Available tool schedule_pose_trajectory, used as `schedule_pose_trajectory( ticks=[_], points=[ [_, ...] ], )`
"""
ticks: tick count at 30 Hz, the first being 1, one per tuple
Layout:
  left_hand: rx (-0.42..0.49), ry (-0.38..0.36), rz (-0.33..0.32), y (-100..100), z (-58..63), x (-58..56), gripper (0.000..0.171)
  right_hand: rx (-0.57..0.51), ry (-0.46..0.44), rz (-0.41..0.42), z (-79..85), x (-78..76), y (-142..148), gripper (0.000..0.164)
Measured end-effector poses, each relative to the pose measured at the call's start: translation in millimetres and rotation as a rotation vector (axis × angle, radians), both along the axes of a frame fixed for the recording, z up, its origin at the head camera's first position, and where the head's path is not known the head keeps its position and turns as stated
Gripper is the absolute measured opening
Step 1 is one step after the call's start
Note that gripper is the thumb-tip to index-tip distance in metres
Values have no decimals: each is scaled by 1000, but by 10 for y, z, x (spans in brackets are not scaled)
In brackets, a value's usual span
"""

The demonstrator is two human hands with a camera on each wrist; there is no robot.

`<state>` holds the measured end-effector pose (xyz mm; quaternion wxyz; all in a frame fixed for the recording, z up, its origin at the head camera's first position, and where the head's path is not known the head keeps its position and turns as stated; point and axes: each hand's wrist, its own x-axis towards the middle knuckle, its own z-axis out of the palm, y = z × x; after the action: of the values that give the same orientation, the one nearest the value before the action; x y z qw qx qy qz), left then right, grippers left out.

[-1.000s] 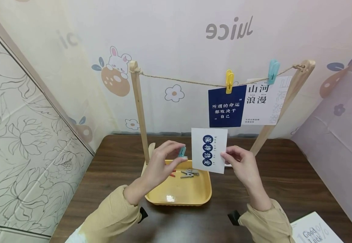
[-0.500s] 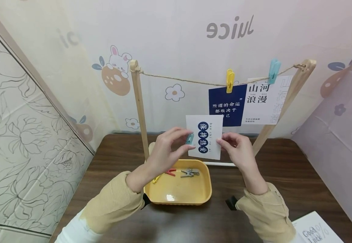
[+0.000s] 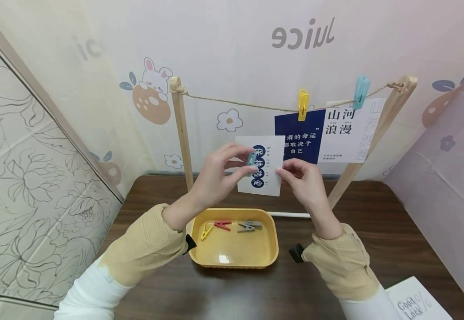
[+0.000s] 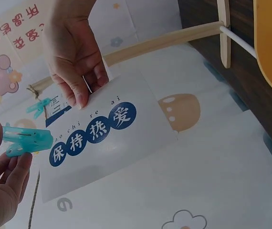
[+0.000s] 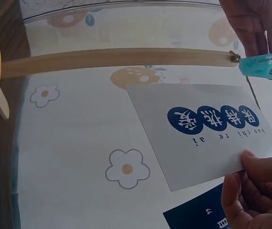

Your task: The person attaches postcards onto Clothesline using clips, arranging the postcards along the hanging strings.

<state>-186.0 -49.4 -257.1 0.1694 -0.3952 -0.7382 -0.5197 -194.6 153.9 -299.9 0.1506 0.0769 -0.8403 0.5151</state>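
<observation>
My left hand [image 3: 218,175] pinches a teal clothespin [image 4: 28,139] between thumb and fingers. Against the wall backdrop, my right hand [image 3: 306,180] grips the right edge of a white card [image 3: 270,178] with blue circles and characters. In the head view the clothespin overlaps the card's left part; whether they touch I cannot tell. Behind and above runs a twine line [image 3: 236,103] between two wooden posts. From it hang a dark blue card [image 3: 308,142] under a yellow clothespin [image 3: 303,105] and a white card with black characters [image 3: 342,142] under another teal clothespin [image 3: 361,92].
Below my hands a yellow tray [image 3: 236,260] holds a yellow clothespin [image 3: 206,231], a red clothespin [image 3: 222,226] and grey clothespins [image 3: 250,226]. A white rod [image 3: 290,215] runs behind it. A "Good Luck" card [image 3: 416,302] lies at the table's front right.
Both hands have risen toward the twine, carrying the teal clothespin and the white card, which has also shifted left. The clothespin now overlaps the card in the head view.
</observation>
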Motion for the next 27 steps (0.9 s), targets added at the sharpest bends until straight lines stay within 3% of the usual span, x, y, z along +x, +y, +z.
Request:
schedule_pose_trajectory(
  ticks=[15,27],
  points=[
    [19,1,34,34,317,-163,28,-31,26,-9,133,-132,-102,15],
    [-18,5,84,42,515,-271,27,-67,33,-9,197,-185,-169,18]
  ],
)
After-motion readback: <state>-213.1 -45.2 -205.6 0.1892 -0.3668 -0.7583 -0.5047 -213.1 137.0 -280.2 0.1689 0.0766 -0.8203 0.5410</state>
